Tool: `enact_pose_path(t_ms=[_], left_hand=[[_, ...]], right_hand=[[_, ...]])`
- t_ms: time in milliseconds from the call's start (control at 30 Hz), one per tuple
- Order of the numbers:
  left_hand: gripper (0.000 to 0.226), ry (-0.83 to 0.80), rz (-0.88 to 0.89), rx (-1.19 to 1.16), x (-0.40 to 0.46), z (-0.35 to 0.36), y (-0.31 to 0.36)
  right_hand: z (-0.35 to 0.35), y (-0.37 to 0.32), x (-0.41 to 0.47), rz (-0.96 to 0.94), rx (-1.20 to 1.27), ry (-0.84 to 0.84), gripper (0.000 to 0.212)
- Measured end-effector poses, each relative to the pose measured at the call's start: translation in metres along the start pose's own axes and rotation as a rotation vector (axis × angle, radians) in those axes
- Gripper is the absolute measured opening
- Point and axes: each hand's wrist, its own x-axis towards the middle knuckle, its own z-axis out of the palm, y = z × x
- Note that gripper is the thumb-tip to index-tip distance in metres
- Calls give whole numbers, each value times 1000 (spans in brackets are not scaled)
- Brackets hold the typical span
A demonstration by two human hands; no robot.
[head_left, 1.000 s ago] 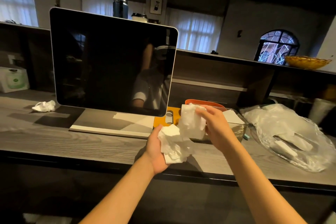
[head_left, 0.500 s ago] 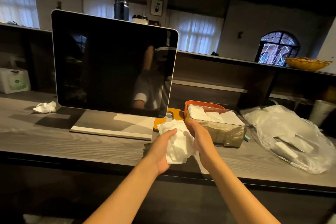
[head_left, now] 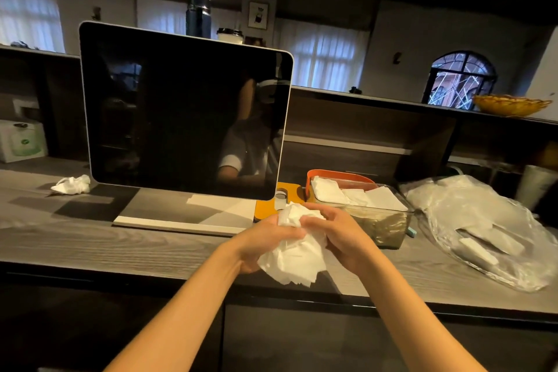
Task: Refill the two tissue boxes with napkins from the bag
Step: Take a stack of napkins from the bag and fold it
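Note:
Both my hands hold one crumpled bunch of white napkins [head_left: 294, 254] over the counter's front edge. My left hand [head_left: 265, 243] grips it from the left and my right hand [head_left: 341, 238] curls round it from the right. Just behind them stands a clear tissue box [head_left: 386, 220] with flat napkins inside, and an orange box [head_left: 311, 181] sits at its far end. The clear plastic bag [head_left: 483, 229] with a few napkin packs lies on the counter to the right.
A large dark screen [head_left: 187, 118] on a flat base stands left of the boxes. A crumpled tissue [head_left: 72, 185] lies at its left, a white box [head_left: 21, 142] further back. An orange lid [head_left: 265, 208] lies by the screen base. A yellow bowl [head_left: 510, 104] sits on the shelf.
My right hand came down from holding a napkin aloft and joined my left hand, so both now clasp the napkins as one bunch, lower and nearer the counter edge.

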Motion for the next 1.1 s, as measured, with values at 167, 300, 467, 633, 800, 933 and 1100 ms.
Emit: enact_pose_path(t_ms=[167, 300, 467, 633, 800, 933, 1100], left_hand=[[48, 120, 58, 58, 4, -10, -10], [42, 384, 120, 120, 9, -12, -23], [47, 528, 188, 390, 13, -11, -29], [42, 579, 228, 497, 18, 0, -30], [37, 558, 211, 153, 14, 6, -38], [25, 758, 239, -116, 23, 24, -37], [14, 962, 286, -7, 38, 42, -38]], right_hand=[[-5, 12, -3, -97, 110, 228, 21], [-10, 27, -12, -39, 174, 92, 40], [-8, 37, -15, -12, 174, -45, 41], [11, 41, -7, -119, 49, 175, 32], [10, 45, -3, -235, -186, 260, 37], [18, 47, -3, -185, 68, 307, 30], [26, 41, 5, -147, 165, 568, 17]])
